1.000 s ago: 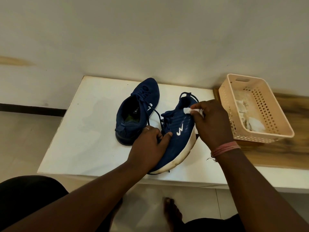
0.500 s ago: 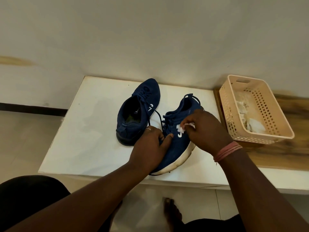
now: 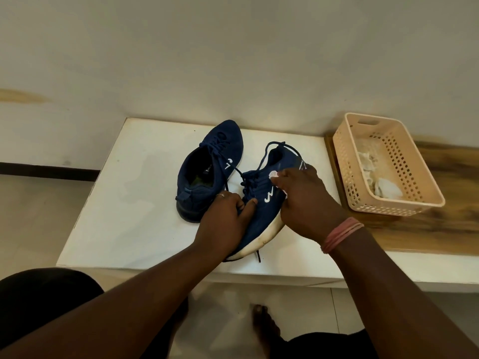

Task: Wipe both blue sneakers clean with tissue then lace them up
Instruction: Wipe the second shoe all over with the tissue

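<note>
Right hand [image 3: 307,200] has slid the tissue [image 3: 274,174] back up from the side logo toward the collar, pinching it against the near sneaker [image 3: 261,211]. Left hand [image 3: 224,221] grips that sneaker's toe end. Its long axis runs from the tabletop [image 3: 124,203] front edge diagonally toward the basket [image 3: 388,164]. Second sneaker [image 3: 207,167] lies just left, laces loose.

Near sneaker [image 3: 259,211]: navy blue upper, white zigzag side logo, white sole with grey scuffs, dark blue laces. Far sneaker [image 3: 207,167]: navy blue, white side mark, dark sole. Tissue [image 3: 273,174]: white. Table [image 3: 129,203]: white. Basket [image 3: 425,182]: pale peach, grid of square holes. Wristbands [image 3: 340,233]: pink. Shelf [image 3: 440,229]: brown wood grain.
</note>
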